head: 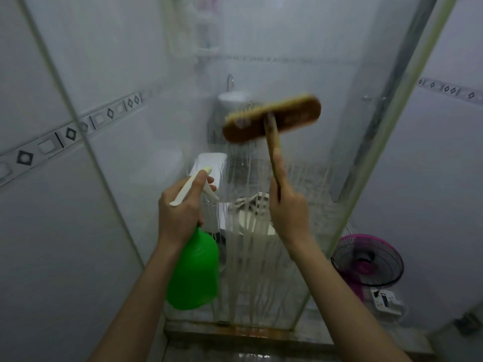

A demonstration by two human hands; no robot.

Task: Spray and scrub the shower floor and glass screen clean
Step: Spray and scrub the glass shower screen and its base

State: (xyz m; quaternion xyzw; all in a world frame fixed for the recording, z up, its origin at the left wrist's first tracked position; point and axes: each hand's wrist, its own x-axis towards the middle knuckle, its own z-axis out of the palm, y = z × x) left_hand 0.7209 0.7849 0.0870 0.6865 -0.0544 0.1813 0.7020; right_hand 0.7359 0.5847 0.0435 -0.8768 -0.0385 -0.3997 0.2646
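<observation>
We've got the green spray bottle [194, 270] in our left hand [180, 205], lower middle of the frame. The fingers are curled round its neck just under the cream trigger head, and the body hangs below the wrist. Our right hand [287, 207] grips the wooden handle of the scrub brush [271, 118], fingers wrapped round it and the forefinger laid straight up along the handle. The brush head sits above those fingers at centre frame. It's a bit blurred, but the bristles look pressed to the glass screen [326, 178]. Soapy streaks [245, 257] run down the glass below it. A pink fan [366, 259] stands at lower right.
</observation>
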